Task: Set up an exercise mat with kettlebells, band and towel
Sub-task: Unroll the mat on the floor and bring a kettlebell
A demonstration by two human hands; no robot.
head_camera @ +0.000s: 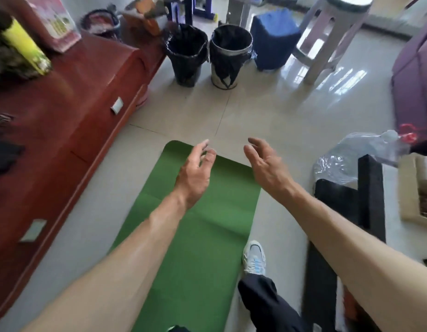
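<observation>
1. Because the cabinet (63, 111) runs along the left of the room, we judge that the mat (198, 226) was laid roughly parallel to it. A strip of bare floor (267, 111) lies between the two, so nothing crowds that edge.
2. The mat lies flat on the tiles, stretching from near us to a rounded far end. Fold creases cross it, but it looks fully spread, so the base of the setup seems done.
3. Our left hand (195, 173) hangs over the far left part of the mat and holds nothing. Its fingers are loosely curled and a little apart.
4. Our right hand (265, 168) hovers over the mat's far right corner, likewise empty, with its fingers relaxed and spread wider. Two free hands suit fetching the next item.
5. Our shoe (254, 257) stands at the mat's right edge, and we cannot tell whether it rests on the mat or just beside it.
6. Farther right lie black foam blocks (370, 188), a clear plastic bottle (356, 156) and a cardboard box (411, 195), all off the mat.
7. We see no kettlebells, band or towel anywhere in view, so we judge that most of the task remains.
</observation>
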